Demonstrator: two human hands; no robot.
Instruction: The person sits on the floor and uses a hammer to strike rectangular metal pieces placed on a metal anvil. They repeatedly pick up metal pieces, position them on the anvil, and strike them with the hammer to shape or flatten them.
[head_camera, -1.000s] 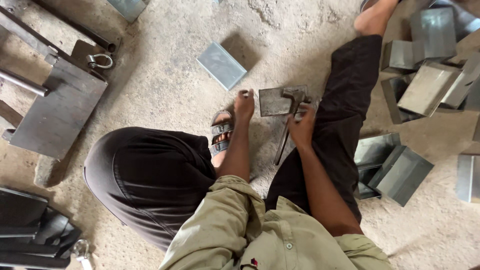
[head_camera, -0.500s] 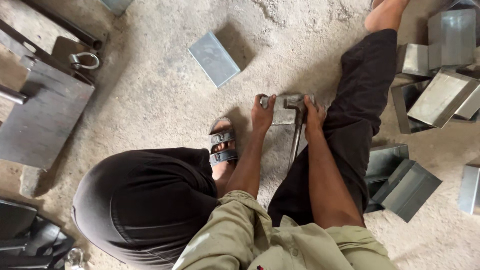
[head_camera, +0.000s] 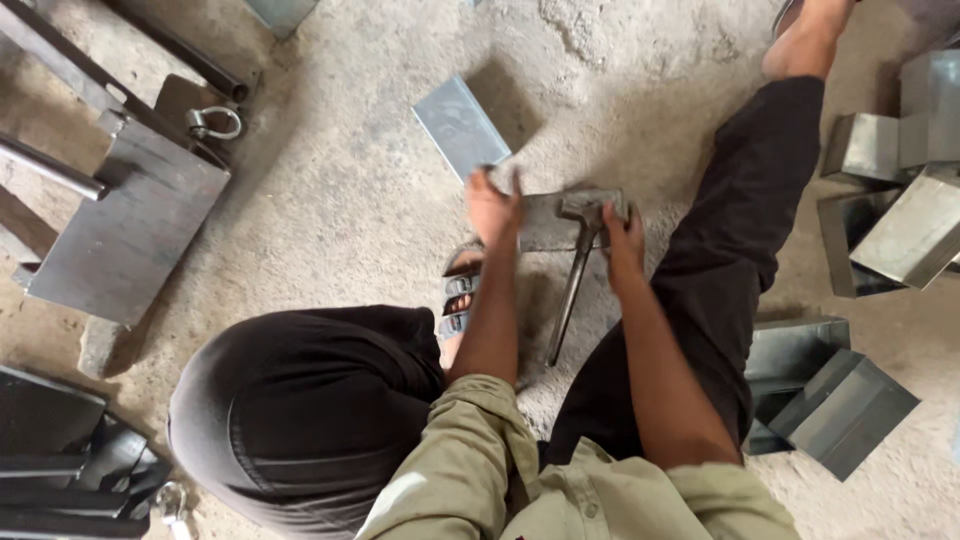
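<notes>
I sit on the ground with my dark trousers and green shirt closest to me. My left hand (head_camera: 493, 205) curls over the left edge of a small grey metal piece (head_camera: 548, 222), fingers bent and pressed on it. My right hand (head_camera: 622, 235) grips its right end, fingers wrapped close together. A hammer (head_camera: 578, 255) lies across the piece, its head on top and its thin handle pointing back between my legs. My sandal (head_camera: 458, 295) sits just beside my left wrist.

Just past my left hand a flat blue-grey metal sheet (head_camera: 461, 128) lies near the piece, not touching it as far as I can see. There is open floor to its left and beyond it.

On my right, folded shiny metal boxes (head_camera: 835, 400) are stacked near my leg, with more further up. On my left is a big flat steel plate (head_camera: 125, 235) with a ring shackle (head_camera: 215, 122) and long bars (head_camera: 55, 170).

The concrete floor (head_camera: 330, 200) is rough, grey and dusty.
</notes>
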